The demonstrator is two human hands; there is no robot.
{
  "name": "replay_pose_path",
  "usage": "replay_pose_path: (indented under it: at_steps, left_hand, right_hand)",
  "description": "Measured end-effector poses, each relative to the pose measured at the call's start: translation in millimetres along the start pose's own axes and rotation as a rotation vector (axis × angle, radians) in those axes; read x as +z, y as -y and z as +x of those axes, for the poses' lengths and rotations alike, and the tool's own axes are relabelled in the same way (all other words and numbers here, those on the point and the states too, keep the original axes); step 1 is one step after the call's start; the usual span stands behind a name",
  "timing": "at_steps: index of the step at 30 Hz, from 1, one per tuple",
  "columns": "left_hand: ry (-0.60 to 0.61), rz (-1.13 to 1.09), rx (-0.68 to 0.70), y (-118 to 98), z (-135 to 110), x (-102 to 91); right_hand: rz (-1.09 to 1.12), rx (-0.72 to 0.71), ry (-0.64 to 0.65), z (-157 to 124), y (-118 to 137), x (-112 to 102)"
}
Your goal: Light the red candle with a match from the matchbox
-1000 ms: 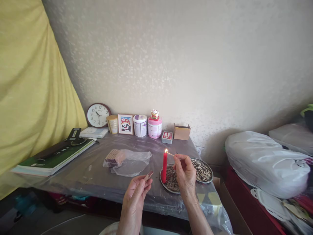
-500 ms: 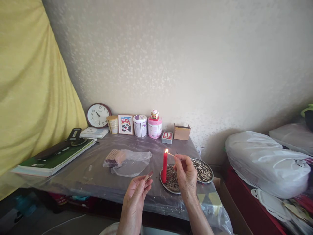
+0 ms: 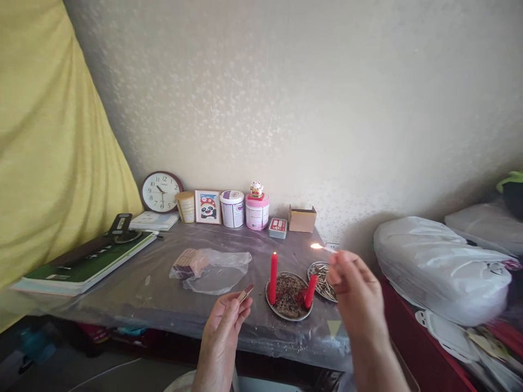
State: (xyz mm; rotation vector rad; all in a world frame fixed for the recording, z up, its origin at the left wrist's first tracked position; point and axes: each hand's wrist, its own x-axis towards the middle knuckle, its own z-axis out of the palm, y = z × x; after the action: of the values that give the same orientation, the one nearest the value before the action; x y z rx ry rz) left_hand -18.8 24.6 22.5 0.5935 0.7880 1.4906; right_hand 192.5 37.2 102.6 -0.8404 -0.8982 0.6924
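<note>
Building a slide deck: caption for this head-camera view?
Right hand holds a burning match beside a lit red candle; left hand holds a matchbox.

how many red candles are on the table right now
2. A taller lit candle stands upright at the left of the metal dish; a shorter candle leans at its right side, its top blurred. None seem hidden.

A home room: wall clock (image 3: 162, 191), framed picture (image 3: 208, 207) and tins (image 3: 232, 208) line a plastic-covered table (image 3: 122, 294).

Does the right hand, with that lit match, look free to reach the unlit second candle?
Probably yes. The right hand with the burning match is just right of the shorter candle, which leans in the dish, and nothing lies between them.
</note>
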Motion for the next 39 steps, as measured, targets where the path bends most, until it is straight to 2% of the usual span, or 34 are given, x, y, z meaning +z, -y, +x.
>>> replay_pose_path:
  at_steps: [3, 5, 8, 9, 11, 13, 18, 25, 32, 39]
  left_hand:
    - [0.024, 0.007, 0.013, -1, -3, 1.2]
    - [0.023, 0.007, 0.006, -1, -5, 2.3]
    - [0.021, -0.001, -0.008, -1, -5, 3.7]
    - [0.020, -0.004, -0.011, -1, -5, 4.1]
    - [0.021, -0.004, -0.010, 0, -5, 5.4]
    - [0.023, 0.006, -0.011, 1, -5, 6.7]
    - [0.022, 0.034, -0.017, 2, -5, 7.9]
    - [0.042, 0.043, -0.006, 4, -4, 5.9]
    - [0.036, 0.039, -0.020, 3, -3, 7.2]
    - [0.006, 0.041, -0.043, 2, -4, 7.8]
  right_hand:
    - [0.085, 0.033, 0.046, 15, 18, -35]
    - [-0.074, 0.019, -0.003, 24, 18, -58]
    - [-0.511, -0.041, -0.205, 31, 7, -88]
    - [-0.545, -0.037, -0.236, 31, 3, -96]
    - [-0.468, -0.004, -0.226, 32, -5, -107]
    - [-0.379, 0.024, -0.193, 31, -13, -114]
    - [-0.475, 0.063, -0.241, 29, -37, -130]
    - [-0.431, 0.130, -0.269, 32, -66, -147]
    - [-0.685, 0.169, -0.273, 36, -99, -162]
    - [-1.001, 0.118, -0.229, 44, -110, -159]
